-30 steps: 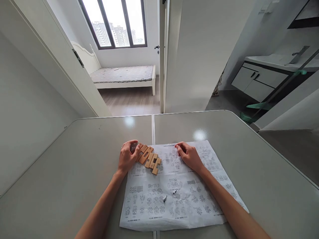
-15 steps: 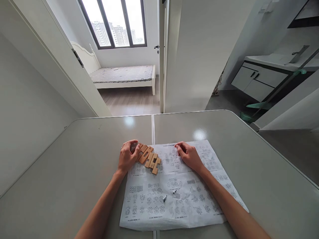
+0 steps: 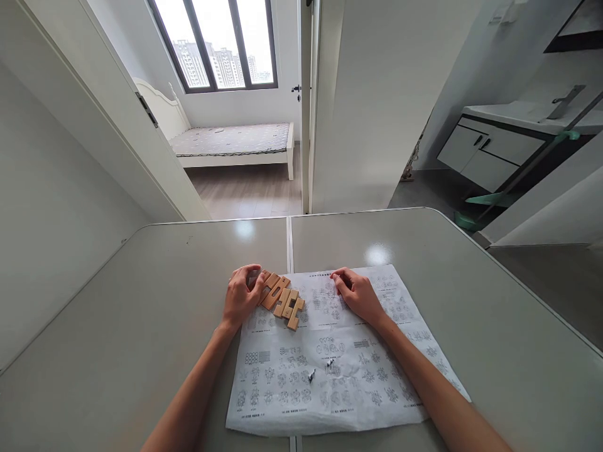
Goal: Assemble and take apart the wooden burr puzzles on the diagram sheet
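Note:
Several notched wooden puzzle pieces (image 3: 289,306) lie side by side at the upper left of a creased instruction sheet (image 3: 348,402). My left hand (image 3: 244,292) is curled around the left end of this row, its thumb against a darker slotted piece (image 3: 276,293). The fingers partly cover the end of the row. Over the sheet's upper right part, my right hand (image 3: 357,292) rests with fingers curled in and nothing visible in them. Small line drawings and captions are printed all over the sheet.
Two small dark-and-white bits (image 3: 311,375) lie on the lower middle of the sheet. A grey table (image 3: 141,326) with a centre seam (image 3: 289,245) carries everything. Beyond it are a bed (image 3: 235,141), a door frame (image 3: 308,113) and, at right, a sink cabinet (image 3: 490,147).

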Demonstrator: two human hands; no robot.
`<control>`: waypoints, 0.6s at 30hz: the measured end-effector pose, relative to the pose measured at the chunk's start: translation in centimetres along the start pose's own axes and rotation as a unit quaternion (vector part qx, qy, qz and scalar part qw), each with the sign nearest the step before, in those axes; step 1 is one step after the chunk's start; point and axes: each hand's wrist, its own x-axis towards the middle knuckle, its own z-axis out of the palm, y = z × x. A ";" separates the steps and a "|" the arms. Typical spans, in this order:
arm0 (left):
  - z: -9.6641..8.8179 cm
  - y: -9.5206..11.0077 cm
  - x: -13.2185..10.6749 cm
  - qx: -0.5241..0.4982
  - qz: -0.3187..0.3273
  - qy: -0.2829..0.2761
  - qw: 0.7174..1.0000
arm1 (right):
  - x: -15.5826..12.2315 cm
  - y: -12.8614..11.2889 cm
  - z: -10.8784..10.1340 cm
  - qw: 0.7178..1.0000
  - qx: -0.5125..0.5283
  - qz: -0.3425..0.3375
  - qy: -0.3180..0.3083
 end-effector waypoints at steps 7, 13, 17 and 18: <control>-0.1 0.1 0.0 -0.001 -0.001 -0.002 1.000 | 0.0 0.0 0.0 1.000 -0.001 0.004 -0.001; -0.1 0.1 0.0 0.001 -0.003 -0.004 1.000 | 0.0 -0.1 0.0 1.000 -0.001 0.005 -0.001; -0.1 0.2 0.0 0.000 -0.003 -0.006 1.000 | -0.1 -0.1 0.0 1.000 -0.001 0.004 -0.001; -0.2 0.2 0.0 -0.001 -0.003 -0.006 1.000 | -0.1 -0.1 0.0 1.000 -0.001 0.004 0.000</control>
